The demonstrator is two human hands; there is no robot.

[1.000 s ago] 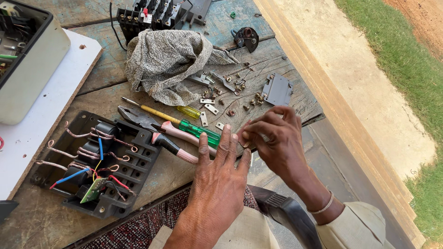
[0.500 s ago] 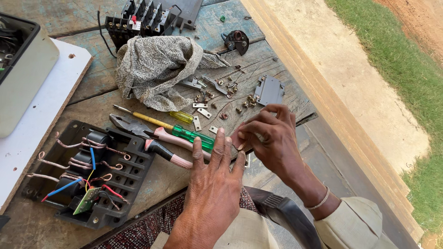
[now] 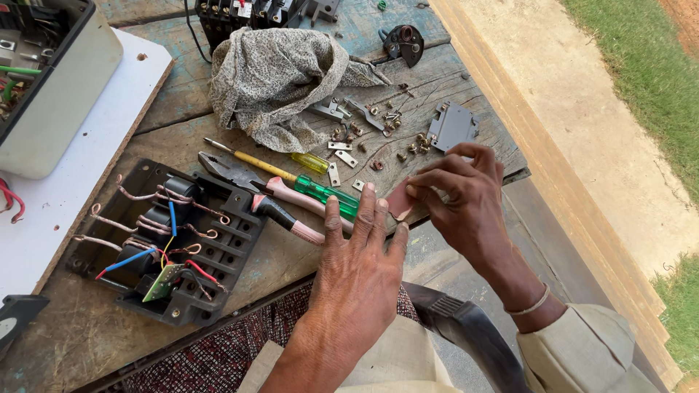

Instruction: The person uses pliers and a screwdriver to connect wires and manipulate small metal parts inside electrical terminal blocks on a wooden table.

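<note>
Resting palm-down at lower centre of the frame, the left hand (image 3: pixel 360 255) lies flat on the table (image 3: pixel 73 342) edge with fingers stretched out and close together, clamped on nothing; its fingertips touch the pliers (image 3: pixel 269 200) handles and the green screwdriver (image 3: pixel 320 191). Just right of it, the right hand (image 3: pixel 466 200) has thumb and fingers pinched shut on a small reddish piece (image 3: pixel 400 198), held at the table edge beside the left fingertips; what the piece is cannot be told. At lower left sits a black terminal block (image 3: pixel 164 240) carrying copper wire ends and blue, red and yellow leads. The pliers, pink-handled, lie at frame centre with jaws pointing upper left; a yellow screwdriver (image 3: pixel 255 160) lies alongside them. Beyond the hands, loose screws (image 3: pixel 378 127) and small metal plates are scattered at centre right, near a grey bracket (image 3: pixel 451 127). A crumpled cloth (image 3: pixel 277 80) lies at upper centre. At upper left a white box (image 3: pixel 58 94) stands on a white board (image 3: pixel 95 182). Black contactor parts (image 3: pixel 240 14) sit along the top edge, with a small round black part (image 3: pixel 404 42) to their right.
</note>
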